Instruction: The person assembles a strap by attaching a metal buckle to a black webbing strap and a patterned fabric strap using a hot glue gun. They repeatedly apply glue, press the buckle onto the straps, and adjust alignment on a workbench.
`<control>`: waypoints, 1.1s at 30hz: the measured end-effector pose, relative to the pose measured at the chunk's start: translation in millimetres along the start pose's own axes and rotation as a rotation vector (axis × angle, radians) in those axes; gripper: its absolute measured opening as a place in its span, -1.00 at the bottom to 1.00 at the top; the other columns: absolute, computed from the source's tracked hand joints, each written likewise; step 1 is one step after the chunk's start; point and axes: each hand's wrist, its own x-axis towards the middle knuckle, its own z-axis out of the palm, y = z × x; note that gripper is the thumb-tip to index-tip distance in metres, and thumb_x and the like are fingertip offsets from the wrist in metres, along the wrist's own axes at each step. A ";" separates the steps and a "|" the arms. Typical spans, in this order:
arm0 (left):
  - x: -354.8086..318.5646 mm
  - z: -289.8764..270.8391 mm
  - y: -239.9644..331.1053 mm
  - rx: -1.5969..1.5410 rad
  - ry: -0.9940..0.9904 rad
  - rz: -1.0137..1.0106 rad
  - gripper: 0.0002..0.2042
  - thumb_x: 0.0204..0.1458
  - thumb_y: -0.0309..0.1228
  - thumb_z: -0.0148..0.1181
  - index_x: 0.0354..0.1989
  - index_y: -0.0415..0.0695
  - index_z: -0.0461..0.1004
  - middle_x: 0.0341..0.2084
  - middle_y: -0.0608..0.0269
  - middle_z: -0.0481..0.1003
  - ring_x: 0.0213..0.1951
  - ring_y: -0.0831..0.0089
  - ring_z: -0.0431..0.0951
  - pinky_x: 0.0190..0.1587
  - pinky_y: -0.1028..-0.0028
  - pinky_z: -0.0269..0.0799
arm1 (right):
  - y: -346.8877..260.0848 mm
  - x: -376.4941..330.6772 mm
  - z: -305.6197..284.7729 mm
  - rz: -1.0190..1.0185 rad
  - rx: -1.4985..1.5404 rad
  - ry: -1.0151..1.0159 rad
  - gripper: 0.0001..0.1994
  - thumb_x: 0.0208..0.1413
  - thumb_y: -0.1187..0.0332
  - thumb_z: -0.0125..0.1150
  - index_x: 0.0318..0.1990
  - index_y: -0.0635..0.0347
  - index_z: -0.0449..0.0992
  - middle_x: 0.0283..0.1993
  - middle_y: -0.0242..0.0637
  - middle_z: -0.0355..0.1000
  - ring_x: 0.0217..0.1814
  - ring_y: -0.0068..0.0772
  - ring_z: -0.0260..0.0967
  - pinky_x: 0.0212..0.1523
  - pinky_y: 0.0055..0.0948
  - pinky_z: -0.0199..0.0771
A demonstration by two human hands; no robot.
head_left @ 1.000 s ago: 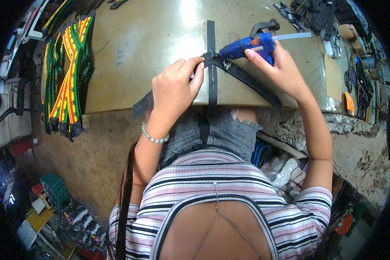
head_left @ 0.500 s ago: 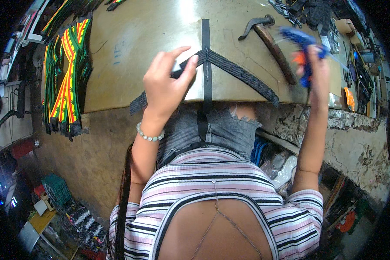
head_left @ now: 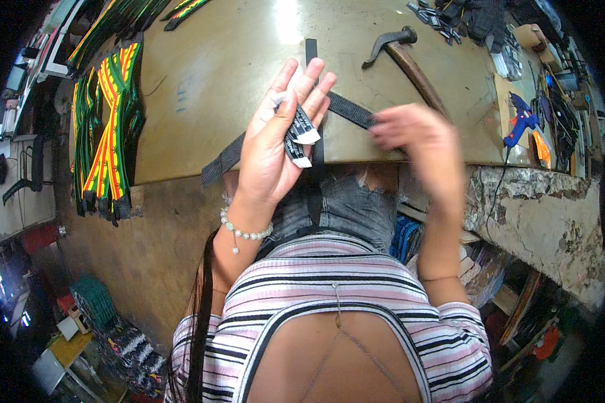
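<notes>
My left hand [head_left: 262, 144] is turned palm up over the table edge. Its thumb presses small black labels [head_left: 300, 129] with white ends against the fingers, which are stretched out. Beneath that hand lies a black woven strap piece [head_left: 348, 109] with two arms and a narrow band in the middle; the hand hides its centre. My right hand [head_left: 423, 144] hovers over the strap's right arm, its fingers smeared by motion. A blue glue gun [head_left: 519, 122] with an orange trigger lies at the table's right side, out of my hands.
A hammer [head_left: 415, 75] with a wooden handle lies right of the strap. Green, yellow and red patterned straps [head_left: 114, 114] hang over the table's left edge. Black buckles [head_left: 437, 19] and webbing are heaped at the far right. The glue gun's cord [head_left: 497, 191] hangs down the front.
My right hand has put the glue gun down at the right and swung left toward the strap. My left hand has turned palm up and moved slightly right, showing the labels.
</notes>
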 end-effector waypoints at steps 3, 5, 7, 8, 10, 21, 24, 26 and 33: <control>-1.5 1.6 -3.6 0.140 0.041 0.031 -0.39 0.37 -0.30 -0.09 0.47 -0.27 -0.15 0.41 -0.11 0.11 0.42 0.07 0.13 0.41 0.18 0.14 | 6.4 17.6 84.4 0.076 0.502 -0.123 -0.75 0.22 0.39 0.30 -0.05 0.35 0.47 -0.22 -0.33 0.50 -0.26 -0.68 0.43 -0.27 -0.65 0.47; -4.4 -1.7 -1.5 0.198 0.073 0.036 -0.34 0.36 -0.23 -0.05 0.48 -0.26 -0.18 0.37 -0.11 0.19 0.38 0.09 0.21 0.36 0.25 0.23 | 8.0 26.3 99.7 0.105 0.588 0.000 -0.79 0.25 0.41 0.26 -0.06 0.35 0.47 -0.28 -0.33 0.52 -0.35 -0.64 0.45 -0.35 -0.65 0.47; -7.5 -4.7 -1.4 0.145 0.034 0.012 -0.30 0.36 -0.27 -0.04 0.50 -0.23 -0.29 0.36 -0.12 0.21 0.33 0.19 0.28 0.27 0.38 0.32 | 4.3 31.2 95.4 0.115 0.652 0.030 -0.82 0.28 0.43 0.20 -0.06 0.34 0.47 -0.27 -0.32 0.53 -0.37 -0.61 0.47 -0.38 -0.63 0.49; -8.9 -6.0 -1.3 0.117 0.013 -0.004 -0.28 0.37 -0.28 -0.04 0.51 -0.22 -0.34 0.35 -0.12 0.23 0.30 0.24 0.32 0.22 0.44 0.37 | 1.1 32.6 89.8 0.154 0.653 0.008 -0.80 0.28 0.40 0.21 -0.05 0.34 0.47 -0.28 -0.33 0.53 -0.36 -0.62 0.47 -0.39 -0.63 0.50; -10.8 -7.3 -0.2 0.245 0.015 0.015 -0.32 0.38 -0.31 -0.07 0.51 -0.19 -0.30 0.34 -0.14 0.23 0.22 0.29 0.41 0.14 0.45 0.46 | -6.1 34.7 76.1 0.175 0.627 -0.085 -0.84 0.28 0.39 0.21 -0.11 0.30 0.48 -0.28 -0.32 0.50 -0.32 -0.61 0.44 -0.37 -0.59 0.52; -23.6 -6.4 33.8 1.368 -0.163 0.104 -0.32 0.08 -0.34 0.35 0.40 -0.13 0.25 -0.45 0.38 0.47 -0.45 0.71 0.35 -0.42 0.67 0.27 | -23.8 25.3 29.8 0.162 0.170 -0.132 -0.85 0.23 0.40 0.28 -0.21 0.34 0.58 -0.40 -0.39 0.48 -0.45 -0.68 0.40 -0.46 -0.66 0.46; -24.2 -3.6 29.0 1.390 -0.166 0.210 -0.29 -0.05 -0.39 0.46 0.35 -0.14 0.33 -0.50 0.43 0.40 -0.50 0.72 0.30 -0.47 0.69 0.20 | -28.3 14.4 33.4 0.138 0.094 -0.092 -0.84 0.23 0.41 0.28 -0.19 0.35 0.59 -0.38 -0.39 0.50 -0.46 -0.71 0.39 -0.47 -0.68 0.44; -24.1 -2.1 27.5 1.454 -0.179 0.269 -0.32 -0.07 -0.41 0.48 0.30 -0.14 0.38 -0.52 0.47 0.38 -0.52 0.74 0.28 -0.49 0.69 0.18 | -35.3 10.7 33.8 0.061 0.106 -0.054 -0.84 0.24 0.39 0.27 -0.18 0.34 0.60 -0.38 -0.39 0.51 -0.47 -0.72 0.40 -0.48 -0.69 0.43; -25.0 -12.1 55.1 0.790 0.219 0.119 -0.69 0.07 -0.39 0.38 -0.01 -0.18 0.60 -0.58 0.63 0.32 -0.51 0.82 0.20 -0.41 0.74 0.10 | -57.0 16.1 9.4 0.082 0.255 0.111 -0.85 0.23 0.41 0.27 -0.17 0.33 0.59 -0.40 -0.35 0.51 -0.48 -0.66 0.42 -0.51 -0.66 0.48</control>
